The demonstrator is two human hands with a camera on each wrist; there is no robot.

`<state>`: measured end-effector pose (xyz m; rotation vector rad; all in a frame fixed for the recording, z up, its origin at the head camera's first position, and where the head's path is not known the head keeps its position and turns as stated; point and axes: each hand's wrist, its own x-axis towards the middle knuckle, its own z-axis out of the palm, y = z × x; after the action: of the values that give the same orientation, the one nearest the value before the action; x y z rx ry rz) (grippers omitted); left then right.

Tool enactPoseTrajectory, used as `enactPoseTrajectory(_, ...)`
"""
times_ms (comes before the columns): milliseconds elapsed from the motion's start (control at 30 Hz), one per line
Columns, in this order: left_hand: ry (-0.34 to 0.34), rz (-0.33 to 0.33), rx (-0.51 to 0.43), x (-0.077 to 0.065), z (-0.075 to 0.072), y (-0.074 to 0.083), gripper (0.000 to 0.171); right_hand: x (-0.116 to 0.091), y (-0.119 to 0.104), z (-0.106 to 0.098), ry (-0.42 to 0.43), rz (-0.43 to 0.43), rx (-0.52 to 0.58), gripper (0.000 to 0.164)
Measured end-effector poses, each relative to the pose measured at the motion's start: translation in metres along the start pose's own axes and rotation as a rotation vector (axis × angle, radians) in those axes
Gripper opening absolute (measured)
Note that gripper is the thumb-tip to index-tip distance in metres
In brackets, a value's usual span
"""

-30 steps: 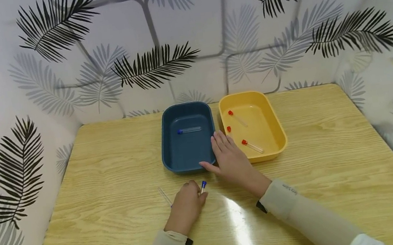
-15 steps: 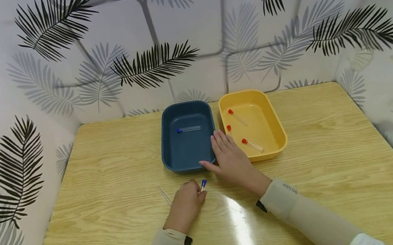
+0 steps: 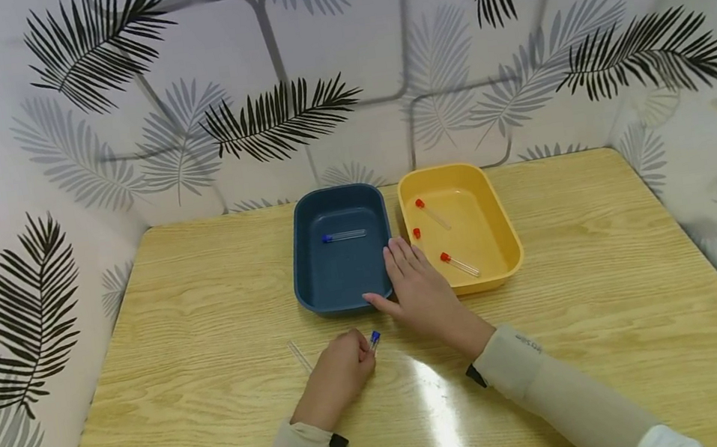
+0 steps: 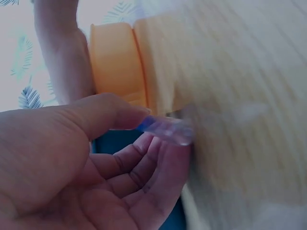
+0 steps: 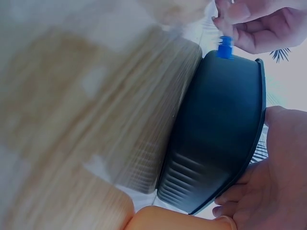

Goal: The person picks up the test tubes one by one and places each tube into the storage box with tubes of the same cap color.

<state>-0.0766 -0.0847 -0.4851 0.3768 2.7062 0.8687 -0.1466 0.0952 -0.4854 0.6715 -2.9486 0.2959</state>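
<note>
My left hand point(image 3: 337, 370) pinches a blue-capped test tube point(image 3: 375, 337) between thumb and fingers, just in front of the blue bin point(image 3: 301, 284). Its blue cap points toward the bin in the head view; the hand covers most of the glass. My right hand point(image 3: 428, 297) lies with straight fingers along the blue bin's right rim, its thumb at the near rim. Inside that bin is a blue-capped test tube point(image 3: 344, 236). Another clear test tube point(image 3: 299, 356) lies on the table left of my left hand, partly hidden by it.
To the right of the blue bin stands a yellow bin point(image 3: 512, 241) holding red-capped test tubes point(image 3: 459, 263). Both bins stand near the back edge of the wooden table point(image 3: 218, 295), in front of a leaf-patterned backdrop point(image 3: 347, 134).
The left hand's thumb has drawn in slightly and the held tube's blue cap has tilted a little to the right. The right hand and both bins stay put.
</note>
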Motion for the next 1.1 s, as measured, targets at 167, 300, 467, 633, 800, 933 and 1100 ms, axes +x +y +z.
enactPoseTrajectory(167, 0.007, 0.024, -0.02, -0.006, -0.009, 0.001, 0.004, 0.0, 0.001, 0.001, 0.006, -0.003, -0.005, 0.091)
enactPoseTrajectory(300, -0.009, 0.036, -0.055, -0.01, -0.021, 0.001, 0.009, -0.001, 0.002, 0.0, 0.005, 0.0, -0.005, 0.09)
enactPoseTrajectory(467, -0.037, 0.093, -0.122, -0.015, -0.04, 0.004, 0.016, -0.001, 0.002, 0.0, -0.017, 0.0, 0.004, 0.091)
enactPoseTrajectory(633, -0.013, 0.113, -0.197, -0.019, -0.063, 0.01, 0.015, 0.0, 0.001, -0.001, -0.008, -0.009, 0.006, 0.09)
enactPoseTrajectory(800, 0.057, 0.157, -0.238, -0.019, -0.08, 0.017, 0.016, 0.0, 0.0, -0.002, -0.023, 0.002, -0.007, 0.089)
enactPoseTrajectory(933, 0.105, 0.189, -0.265, -0.016, -0.09, 0.019, 0.02, 0.0, -0.001, -0.002, -0.036, 0.011, -0.01, 0.089)
enactPoseTrajectory(1100, 0.173, 0.223, -0.309, -0.008, -0.099, 0.015, 0.025, 0.0, 0.0, -0.002, -0.027, 0.001, -0.016, 0.089)
